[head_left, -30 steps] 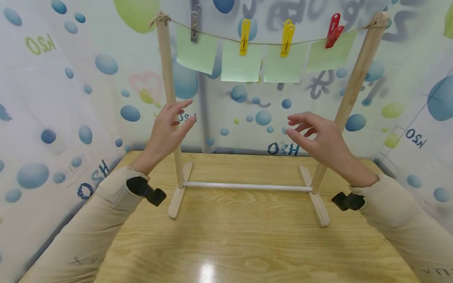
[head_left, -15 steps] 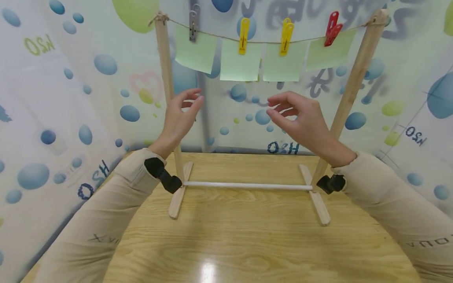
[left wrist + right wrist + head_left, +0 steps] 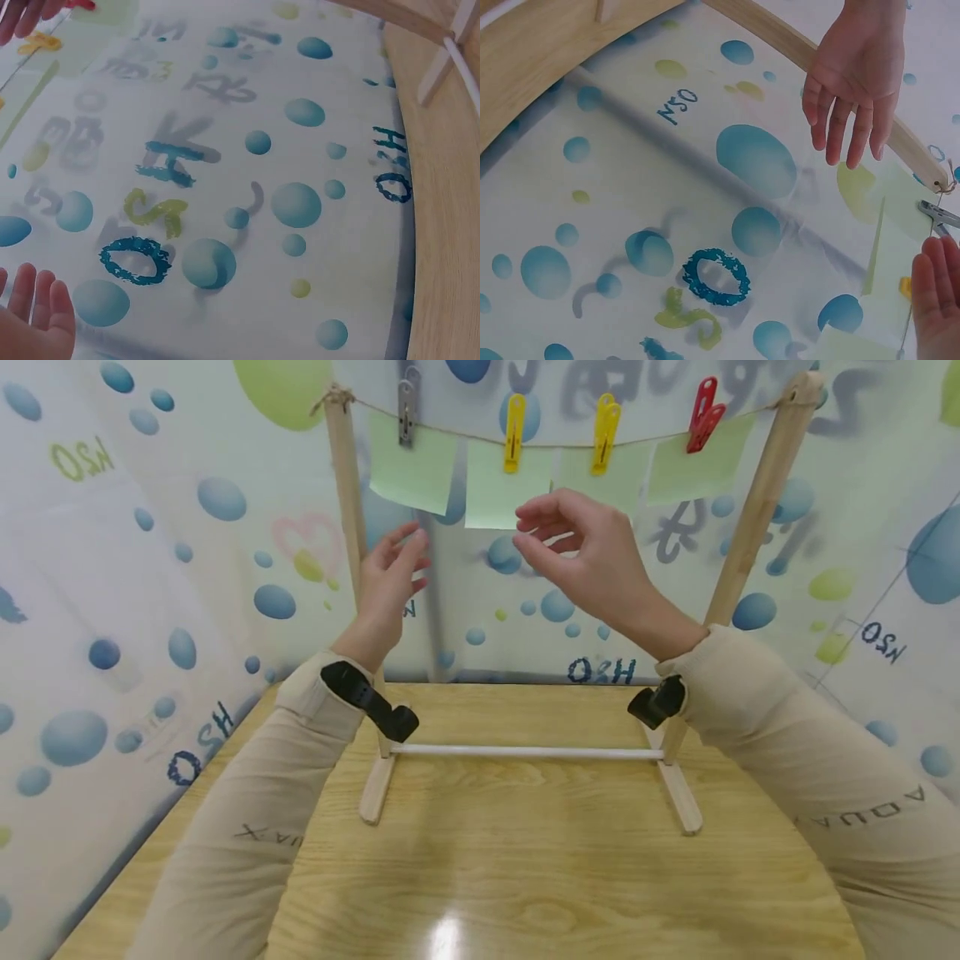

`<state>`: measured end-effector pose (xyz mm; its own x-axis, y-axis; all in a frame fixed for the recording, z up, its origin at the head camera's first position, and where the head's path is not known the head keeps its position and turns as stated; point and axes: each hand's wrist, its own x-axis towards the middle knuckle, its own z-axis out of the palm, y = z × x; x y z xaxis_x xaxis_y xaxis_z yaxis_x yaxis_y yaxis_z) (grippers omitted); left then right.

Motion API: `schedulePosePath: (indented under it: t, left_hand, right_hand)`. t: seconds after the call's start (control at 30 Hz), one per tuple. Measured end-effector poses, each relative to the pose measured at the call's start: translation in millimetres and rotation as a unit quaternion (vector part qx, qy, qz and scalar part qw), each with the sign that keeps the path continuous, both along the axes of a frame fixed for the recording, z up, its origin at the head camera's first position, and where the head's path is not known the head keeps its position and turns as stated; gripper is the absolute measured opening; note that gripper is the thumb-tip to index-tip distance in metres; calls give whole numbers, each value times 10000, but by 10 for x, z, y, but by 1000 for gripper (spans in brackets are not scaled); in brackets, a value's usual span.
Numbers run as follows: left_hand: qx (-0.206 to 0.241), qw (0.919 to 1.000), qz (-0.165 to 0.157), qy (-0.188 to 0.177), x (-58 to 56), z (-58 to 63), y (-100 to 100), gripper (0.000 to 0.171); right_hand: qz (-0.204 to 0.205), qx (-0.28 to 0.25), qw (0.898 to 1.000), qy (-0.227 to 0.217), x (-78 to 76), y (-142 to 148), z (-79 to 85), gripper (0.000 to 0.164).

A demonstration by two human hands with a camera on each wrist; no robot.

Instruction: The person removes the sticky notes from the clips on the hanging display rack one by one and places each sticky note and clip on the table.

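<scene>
Four pale green paper sheets would be too exact a tally, so several sheets hang from a twine line (image 3: pixel 463 437), among them a left one (image 3: pixel 412 468) under a grey clothespin (image 3: pixel 407 414). Two yellow clothespins (image 3: pixel 513 435) grip the middle sheets, and a red clothespin (image 3: pixel 703 418) the rightmost. My left hand (image 3: pixel 386 581) is raised below the leftmost sheet, beside the left post, fingers loosely bent and holding nothing. Nearer the middle, my right hand (image 3: pixel 588 552) hovers before the lower part of the middle sheets, partly hiding them. Its fingers are relaxed with a gap to the thumb.
The line runs between two wooden posts (image 3: pixel 761 493) on flat wooden feet (image 3: pixel 681 797). A white rod (image 3: pixel 525 751) joins them low down. Everything stands on a wood-grain table (image 3: pixel 540 860), with a bubble-patterned sheet (image 3: pixel 225 568) behind and at the sides.
Both hands have risen toward the hanging sheets and moved inward. The right hand has travelled farther, up and left, and now covers part of the middle sheets.
</scene>
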<state>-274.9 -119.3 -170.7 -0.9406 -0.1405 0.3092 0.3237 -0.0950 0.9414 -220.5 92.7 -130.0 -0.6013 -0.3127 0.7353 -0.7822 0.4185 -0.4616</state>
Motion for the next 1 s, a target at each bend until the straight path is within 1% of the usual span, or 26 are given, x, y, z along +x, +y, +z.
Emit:
schedulePosePath:
  t: [0.1,0.2,0.37,0.53,0.73,0.8,0.87,1.0]
  left_hand:
    - [510,9985,-187,-10,-31,65,-10,39]
    - [840,9959,-322,87,-52,140,-21,39]
    - [1239,9906,-544,192,-69,240,-18,36]
    - [1867,9793,-763,173,-88,268,40,32]
    - [2532,9627,-908,300,-131,267,124,19]
    - [2636,9598,-890,363,-141,272,157,17]
    - [2667,9592,-840,414,-149,278,182,17]
    - [2623,9608,-775,455,-154,292,209,20]
  right_hand:
    - [52,0,10000,-49,-11,-75,100,27]
    - [91,46,9999,-120,-21,-154,202,29]
    - [115,134,9996,-224,-49,-266,337,33]
    - [187,71,9996,-217,-99,-347,404,34]
    - [301,-1,9992,-254,-159,-429,441,36]
    - [299,4,9993,-233,-178,-464,471,36]
    - [304,-19,9993,-232,-197,-501,510,37]
    - [239,-49,9993,-282,-240,-580,599,40]
